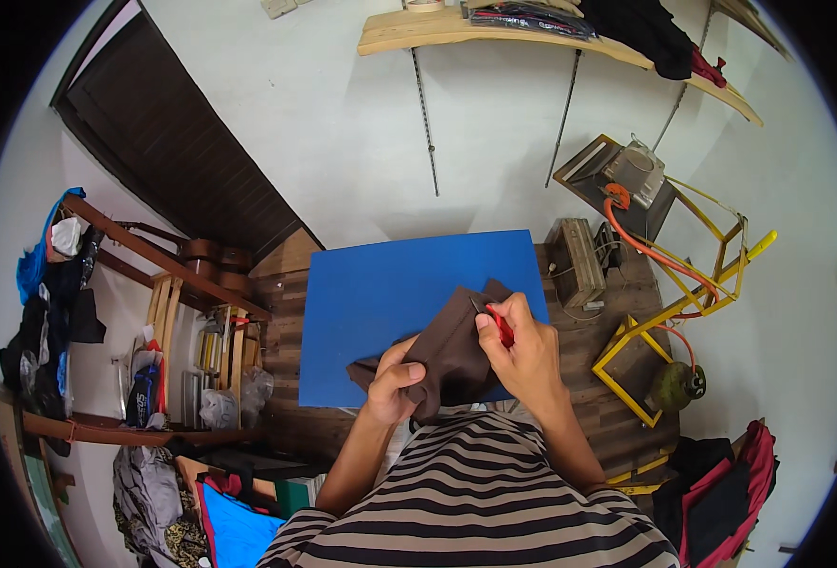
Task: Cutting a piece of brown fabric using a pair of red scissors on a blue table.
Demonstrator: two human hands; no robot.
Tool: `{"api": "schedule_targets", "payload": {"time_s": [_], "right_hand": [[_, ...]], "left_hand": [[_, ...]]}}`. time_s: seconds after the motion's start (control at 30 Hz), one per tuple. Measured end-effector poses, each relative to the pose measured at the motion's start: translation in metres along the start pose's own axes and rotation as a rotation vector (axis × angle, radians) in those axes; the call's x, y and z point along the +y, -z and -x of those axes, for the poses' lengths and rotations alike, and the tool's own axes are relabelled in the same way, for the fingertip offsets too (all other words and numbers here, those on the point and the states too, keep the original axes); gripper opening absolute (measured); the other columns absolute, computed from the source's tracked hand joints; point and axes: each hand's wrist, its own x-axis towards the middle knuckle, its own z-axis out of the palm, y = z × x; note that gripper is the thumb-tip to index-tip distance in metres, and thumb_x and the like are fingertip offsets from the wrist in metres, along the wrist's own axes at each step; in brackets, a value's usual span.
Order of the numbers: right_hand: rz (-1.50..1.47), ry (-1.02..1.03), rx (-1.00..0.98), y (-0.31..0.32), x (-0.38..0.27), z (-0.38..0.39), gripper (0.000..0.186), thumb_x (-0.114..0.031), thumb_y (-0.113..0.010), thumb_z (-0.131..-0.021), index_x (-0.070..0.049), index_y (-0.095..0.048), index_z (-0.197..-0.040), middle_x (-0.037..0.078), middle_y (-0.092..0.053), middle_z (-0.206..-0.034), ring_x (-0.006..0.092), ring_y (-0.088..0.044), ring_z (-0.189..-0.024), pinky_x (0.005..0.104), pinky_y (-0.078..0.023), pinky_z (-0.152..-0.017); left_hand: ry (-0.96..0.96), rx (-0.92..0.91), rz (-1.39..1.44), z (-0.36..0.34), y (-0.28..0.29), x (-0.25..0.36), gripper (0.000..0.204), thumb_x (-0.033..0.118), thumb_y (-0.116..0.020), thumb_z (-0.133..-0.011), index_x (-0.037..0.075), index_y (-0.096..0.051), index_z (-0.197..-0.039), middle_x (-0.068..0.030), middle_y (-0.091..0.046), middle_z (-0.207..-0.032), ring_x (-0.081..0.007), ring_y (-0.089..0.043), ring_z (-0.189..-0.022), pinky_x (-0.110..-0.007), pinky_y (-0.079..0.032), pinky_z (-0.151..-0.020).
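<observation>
A dark brown piece of cloth (448,333) with a stitched seam along it is held up over the blue tabletop (380,293). My left hand (396,383) is closed on the cloth's lower left edge, its thumb lying on top. In my right hand (528,352) is a small red-handled tool (501,327) with a thin dark tip. The tip points up and left, at the cloth's upper right edge near the seam. Whether it is a seam ripper or thread snips I cannot tell. Loose folds of the cloth hang between my hands and rest partly on the table.
Left of the table stands a brown wooden rack (167,256) hung with clothes. To the right are a wooden box (577,262), a yellow metal frame (626,364) and a green gas cylinder (674,386) with an orange hose (660,254). A wooden shelf (503,36) crosses the far wall.
</observation>
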Motion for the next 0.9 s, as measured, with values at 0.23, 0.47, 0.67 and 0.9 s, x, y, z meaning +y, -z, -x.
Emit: {"api": "schedule_targets", "payload": {"time_s": [0.23, 0.47, 0.67, 0.9], "right_hand": [[0.008, 0.045, 0.061, -0.012, -0.004, -0.001, 0.024, -0.017, -0.067, -0.082, -0.001, -0.05, -0.086, 0.013, -0.059, -0.061, 0.0276, -0.06, -0.051, 0.0352, -0.047, -0.048], [-0.054, 0.025, -0.006, -0.018, -0.008, 0.005, 0.021, -0.011, -0.065, -0.084, -0.001, -0.047, -0.089, 0.011, -0.052, -0.058, 0.0197, -0.05, -0.047, 0.0296, -0.041, -0.048], [-0.124, -0.004, -0.009, -0.021, -0.012, 0.015, 0.022, -0.012, -0.068, -0.081, 0.0, -0.05, -0.085, 0.012, -0.056, -0.059, 0.0251, -0.058, -0.049, 0.0322, -0.046, -0.047], [-0.16, 0.027, -0.04, -0.02, -0.02, 0.018, 0.02, -0.011, -0.066, -0.083, -0.001, -0.049, -0.086, 0.012, -0.056, -0.06, 0.0244, -0.058, -0.048, 0.032, -0.045, -0.047]], "left_hand": [[0.013, -0.024, 0.024, 0.0, 0.003, 0.005, 0.064, 0.024, -0.051, -0.077, -0.014, -0.041, -0.128, -0.0226, -0.057, -0.119, -0.0268, -0.059, -0.105, -0.032, -0.046, -0.09], [0.013, -0.007, 0.037, 0.001, 0.007, 0.005, 0.062, 0.023, -0.051, -0.078, -0.014, -0.042, -0.127, -0.0209, -0.058, -0.116, -0.025, -0.059, -0.101, -0.031, -0.046, -0.087], [0.015, -0.051, -0.012, 0.005, 0.011, 0.003, 0.058, 0.023, -0.051, -0.078, -0.013, -0.045, -0.124, -0.0178, -0.059, -0.111, -0.0219, -0.059, -0.096, -0.029, -0.046, -0.084], [0.032, -0.151, -0.031, 0.004, 0.006, 0.009, 0.057, 0.017, -0.05, -0.081, -0.01, -0.043, -0.13, -0.0094, -0.056, -0.116, -0.0127, -0.051, -0.103, -0.024, -0.038, -0.088]]}}
